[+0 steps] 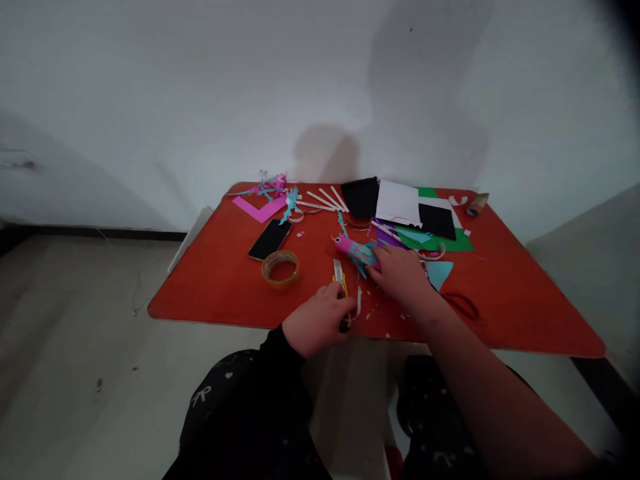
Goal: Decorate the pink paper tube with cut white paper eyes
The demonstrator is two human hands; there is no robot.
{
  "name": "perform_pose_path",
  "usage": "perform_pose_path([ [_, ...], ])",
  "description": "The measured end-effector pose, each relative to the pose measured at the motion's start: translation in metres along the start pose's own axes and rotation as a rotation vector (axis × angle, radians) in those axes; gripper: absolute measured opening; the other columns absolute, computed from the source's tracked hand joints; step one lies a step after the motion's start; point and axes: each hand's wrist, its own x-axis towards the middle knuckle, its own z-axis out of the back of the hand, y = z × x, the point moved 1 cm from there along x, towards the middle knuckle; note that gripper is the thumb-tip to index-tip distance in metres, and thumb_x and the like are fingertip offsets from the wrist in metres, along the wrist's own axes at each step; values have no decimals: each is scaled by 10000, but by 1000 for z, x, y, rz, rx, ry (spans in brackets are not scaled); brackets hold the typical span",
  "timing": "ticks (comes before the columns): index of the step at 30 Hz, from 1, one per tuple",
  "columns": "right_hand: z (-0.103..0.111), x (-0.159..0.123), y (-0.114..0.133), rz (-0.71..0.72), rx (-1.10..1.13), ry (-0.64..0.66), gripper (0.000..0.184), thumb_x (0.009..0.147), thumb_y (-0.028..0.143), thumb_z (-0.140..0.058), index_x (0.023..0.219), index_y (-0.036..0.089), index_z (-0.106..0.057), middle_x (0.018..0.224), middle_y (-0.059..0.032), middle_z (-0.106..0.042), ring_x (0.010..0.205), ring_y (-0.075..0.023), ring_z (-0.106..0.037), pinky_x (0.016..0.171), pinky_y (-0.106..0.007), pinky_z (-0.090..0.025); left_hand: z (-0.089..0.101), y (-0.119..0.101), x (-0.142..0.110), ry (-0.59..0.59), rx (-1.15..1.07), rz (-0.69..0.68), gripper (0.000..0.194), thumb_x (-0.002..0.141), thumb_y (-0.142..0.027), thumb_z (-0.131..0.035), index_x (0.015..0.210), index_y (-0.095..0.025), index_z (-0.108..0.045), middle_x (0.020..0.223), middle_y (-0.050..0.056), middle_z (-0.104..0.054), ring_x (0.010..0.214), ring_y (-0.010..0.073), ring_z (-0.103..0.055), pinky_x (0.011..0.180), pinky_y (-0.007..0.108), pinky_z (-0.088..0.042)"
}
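Observation:
My left hand [320, 320] is closed round a yellow utility knife [340, 275] near the front edge of the red table [210, 280]; the blade end points away from me. My right hand [400, 273] rests on the table with its fingers closed on the end of a pink paper tube [355, 250] decorated with blue paper strips. Small white paper scraps lie between both hands.
A roll of clear tape [281, 269] and a black phone [271, 239] lie left of the knife. Sheets of black, white and green paper [415, 213], white paper sticks [325, 200], pink and blue scraps [265, 200] and red-handled scissors [463, 305] lie around.

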Motion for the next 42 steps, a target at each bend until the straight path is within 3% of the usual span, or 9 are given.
perform_pose_path([
  [7,-1,1,-15,-54,35,-39,363,955,377,-551,1222,154,-659,1175,-176,-725,1085,-343,-654,874,-421,-459,6,4,-6,-50,-25,14,314,795,-193,-693,1105,-215,-650,1205,111,-530,1108,262,-561,1027,397,-473],
  [14,-3,-6,-44,2,170,-266,444,921,364,-582,1305,156,-659,1250,-161,-722,1143,-353,-659,918,-452,-498,10,19,6,-204,41,162,335,829,-205,-661,1163,-168,-656,1221,151,-557,1137,296,-582,1051,443,-467],
  [18,5,-16,-49,56,198,-361,437,906,342,-609,1303,167,-664,1261,-155,-724,1153,-357,-665,906,-464,-496,15,24,19,-448,-67,204,310,897,-267,-629,1187,-157,-651,1167,145,-649,1112,291,-622,1036,439,-479],
  [22,11,-27,-50,156,228,-444,429,910,327,-620,1314,189,-653,1276,-142,-723,1145,-329,-674,934,-456,-481,20,22,31,-711,-247,193,404,929,-303,-635,1311,-174,-609,1282,129,-695,1164,272,-641,1057,415,-472],
  [25,12,-34,-52,207,221,-472,442,914,330,-630,1340,212,-636,1290,-137,-718,1155,-325,-665,942,-459,-462,18,18,39,-718,-321,138,415,919,-288,-657,1324,-204,-627,1261,96,-732,1140,250,-672,1025,381,-489],
  [28,11,-40,-57,229,202,-475,454,924,330,-631,1363,220,-619,1298,-130,-713,1157,-322,-654,949,-456,-447,16,15,44,-709,-323,136,245,964,-277,-575,1151,-217,-723,1066,68,-784,1005,229,-711,911,346,-519],
  [30,11,-45,-62,226,188,-488,453,930,331,-633,1369,221,-616,1292,-130,-715,1150,-320,-652,953,-453,-443,15,14,44,-727,-277,151,233,984,-277,-535,1045,-220,-752,1004,61,-790,971,229,-713,880,344,-516],
  [42,26,-74,-71,221,84,-512,365,983,312,-615,1333,211,-627,1279,-116,-729,1135,-287,-655,941,-433,-396,14,4,47,-763,-243,173,249,974,-294,-546,1047,-232,-775,1029,52,-805,997,228,-727,896,342,-517],
])
